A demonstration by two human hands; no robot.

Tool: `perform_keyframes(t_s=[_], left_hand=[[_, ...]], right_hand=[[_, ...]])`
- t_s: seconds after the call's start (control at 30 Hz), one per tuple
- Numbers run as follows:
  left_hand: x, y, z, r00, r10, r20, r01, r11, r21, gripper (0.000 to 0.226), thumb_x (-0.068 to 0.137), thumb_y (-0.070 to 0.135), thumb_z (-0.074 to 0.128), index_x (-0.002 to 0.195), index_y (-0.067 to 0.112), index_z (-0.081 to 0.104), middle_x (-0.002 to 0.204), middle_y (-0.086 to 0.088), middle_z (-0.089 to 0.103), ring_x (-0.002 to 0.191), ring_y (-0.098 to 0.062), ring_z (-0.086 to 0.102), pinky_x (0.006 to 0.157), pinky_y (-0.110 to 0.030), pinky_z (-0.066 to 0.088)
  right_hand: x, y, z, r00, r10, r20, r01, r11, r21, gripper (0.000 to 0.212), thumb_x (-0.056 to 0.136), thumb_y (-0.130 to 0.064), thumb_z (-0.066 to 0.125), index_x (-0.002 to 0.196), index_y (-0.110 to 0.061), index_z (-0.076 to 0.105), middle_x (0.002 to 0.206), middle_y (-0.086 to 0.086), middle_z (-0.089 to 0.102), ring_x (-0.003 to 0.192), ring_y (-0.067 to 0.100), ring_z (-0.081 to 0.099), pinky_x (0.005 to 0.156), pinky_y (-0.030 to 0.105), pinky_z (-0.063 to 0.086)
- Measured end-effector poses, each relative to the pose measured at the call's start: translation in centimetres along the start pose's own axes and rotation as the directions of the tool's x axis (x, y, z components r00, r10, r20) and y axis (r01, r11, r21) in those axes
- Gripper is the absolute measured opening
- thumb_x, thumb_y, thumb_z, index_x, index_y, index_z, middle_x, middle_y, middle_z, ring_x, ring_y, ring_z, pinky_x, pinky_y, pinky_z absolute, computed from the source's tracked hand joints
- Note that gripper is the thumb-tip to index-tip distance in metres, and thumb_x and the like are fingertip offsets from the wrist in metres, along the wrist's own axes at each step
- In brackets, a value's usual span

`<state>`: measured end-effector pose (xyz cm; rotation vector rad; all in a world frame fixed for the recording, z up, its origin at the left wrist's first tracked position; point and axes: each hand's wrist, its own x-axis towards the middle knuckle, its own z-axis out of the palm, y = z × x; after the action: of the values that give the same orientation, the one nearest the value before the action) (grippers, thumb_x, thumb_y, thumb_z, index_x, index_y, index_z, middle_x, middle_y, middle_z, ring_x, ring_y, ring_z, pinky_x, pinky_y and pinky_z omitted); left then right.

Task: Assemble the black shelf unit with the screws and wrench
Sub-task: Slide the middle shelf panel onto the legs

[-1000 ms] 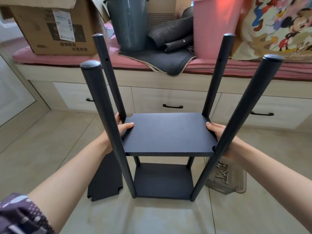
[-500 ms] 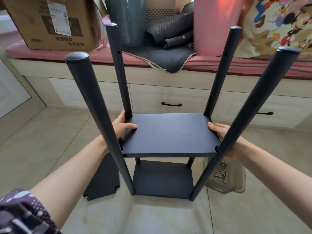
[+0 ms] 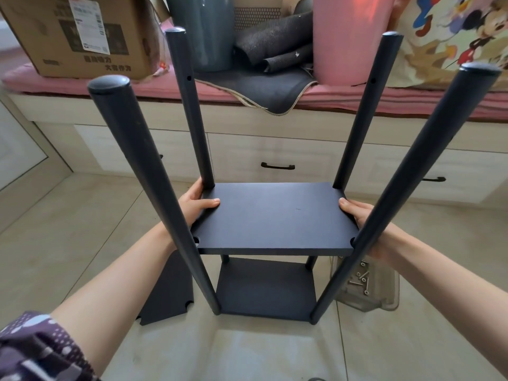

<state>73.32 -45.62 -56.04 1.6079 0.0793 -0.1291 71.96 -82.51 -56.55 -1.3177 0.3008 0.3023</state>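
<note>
The shelf unit (image 3: pixel 265 287) stands on the floor (image 3: pixel 68 229), four poles rising from its bottom board. Between the poles sits a loose panel (image 3: pixel 275 215), gripped at both short edges. The left hand (image 3: pixel 193 207) clasps the left edge, thumb lying flat on top, fingers (image 3: pixel 192 192) curled beside the far-left pole. The right hand (image 3: pixel 362 218) holds the right edge, thumb on top (its other fingers are hidden beneath the near-right pole). Another panel (image 3: pixel 170 292) lies flat at left; screws (image 3: pixel 361 279) sit in a clear tray (image 3: pixel 384 298) at right.
</note>
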Motion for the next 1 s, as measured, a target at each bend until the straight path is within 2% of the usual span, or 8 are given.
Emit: perform_keyframes(t_s=[0.27,0.43,0.53,0.63,0.7,0.8,0.9,1.0], left_hand=[[-3.0,-0.3,-0.1,1.0,-0.029,-0.011,0.029,0.999,0.013,0.061,0.097,0.02,0.063,0.149,0.041,0.04,0.128,0.021,0.061,0.1,0.001,0.068,0.069,-0.012,0.054],[-6.4,-0.2,0.2,0.991,-0.133,0.016,0.133,0.968,-0.212,0.046,0.084,0.026,0.071,0.129,0.034,0.061,0.112,0.01,0.075,0.098,-0.012,0.073,0.067,-0.024,0.058],[-8.4,-0.9,0.3,0.984,-0.134,-0.116,0.09,0.941,-0.325,0.039,0.094,0.032,0.063,0.132,0.029,0.058,0.118,0.007,0.073,0.105,-0.015,0.071,0.076,-0.03,0.058],[-10.2,-2.1,1.8,0.968,-0.05,-0.247,-0.032,0.947,-0.319,0.039,0.089,0.044,0.049,0.124,0.032,0.063,0.103,0.009,0.076,0.09,-0.009,0.071,0.07,-0.026,0.056],[-10.7,-2.6,3.0,0.941,-0.015,-0.339,-0.089,0.953,-0.291,0.038,0.095,0.043,0.042,0.117,0.031,0.07,0.1,0.009,0.075,0.086,-0.007,0.068,0.07,-0.025,0.054],[-10.7,-2.5,4.1,0.894,0.012,-0.448,-0.148,0.952,-0.268,0.052,0.102,0.041,0.03,0.1,0.025,0.079,0.086,0.01,0.073,0.074,-0.005,0.065,0.061,-0.023,0.054],[-10.4,-2.5,4.0,0.866,0.049,-0.498,-0.19,0.953,-0.237,0.067,0.091,0.058,0.031,0.098,0.011,0.078,0.085,0.002,0.074,0.066,-0.015,0.062,0.05,-0.028,0.053],[-10.0,-2.2,3.4,0.86,0.084,-0.504,-0.22,0.951,-0.218,0.066,0.092,0.059,0.034,0.084,0.014,0.081,0.068,-0.005,0.067,0.054,-0.022,0.056,0.041,-0.03,0.049]], right_hand=[[-0.1,-0.1,0.3,1.0,0.002,-0.023,-0.003,1.0,-0.004,0.032,0.094,-0.035,0.063,0.115,-0.012,0.062,0.09,0.005,0.078,0.074,0.023,0.075,0.052,0.032,0.057],[-0.3,0.0,0.6,0.999,0.012,-0.043,-0.012,1.0,0.004,0.032,0.094,-0.037,0.063,0.114,-0.013,0.061,0.086,0.005,0.077,0.071,0.023,0.075,0.05,0.031,0.056],[-0.3,-0.1,0.8,0.998,0.018,-0.062,-0.018,1.0,-0.003,0.032,0.094,-0.038,0.062,0.114,-0.013,0.061,0.083,0.005,0.077,0.069,0.022,0.075,0.049,0.03,0.056],[-0.5,-0.2,0.9,0.997,0.026,-0.072,-0.027,1.0,-0.009,0.032,0.094,-0.039,0.062,0.113,-0.013,0.061,0.083,0.005,0.077,0.069,0.022,0.075,0.048,0.03,0.056],[-0.5,-0.3,0.9,0.997,0.027,-0.074,-0.028,0.999,-0.018,0.031,0.095,-0.039,0.061,0.112,-0.013,0.061,0.081,0.004,0.077,0.068,0.022,0.075,0.048,0.03,0.055],[-0.6,-0.4,0.9,0.997,0.018,-0.073,-0.02,0.999,-0.028,0.029,0.096,-0.038,0.06,0.111,-0.013,0.062,0.082,0.004,0.077,0.068,0.022,0.075,0.048,0.029,0.055],[-0.5,-0.3,0.7,0.997,0.01,-0.074,-0.013,0.999,-0.035,0.028,0.096,-0.037,0.061,0.11,-0.013,0.063,0.081,0.004,0.077,0.067,0.021,0.075,0.048,0.029,0.055],[-0.4,-0.4,0.7,0.997,0.001,-0.071,-0.004,0.999,-0.041,0.027,0.095,-0.036,0.062,0.109,-0.013,0.063,0.081,0.004,0.077,0.067,0.021,0.075,0.047,0.029,0.055]])
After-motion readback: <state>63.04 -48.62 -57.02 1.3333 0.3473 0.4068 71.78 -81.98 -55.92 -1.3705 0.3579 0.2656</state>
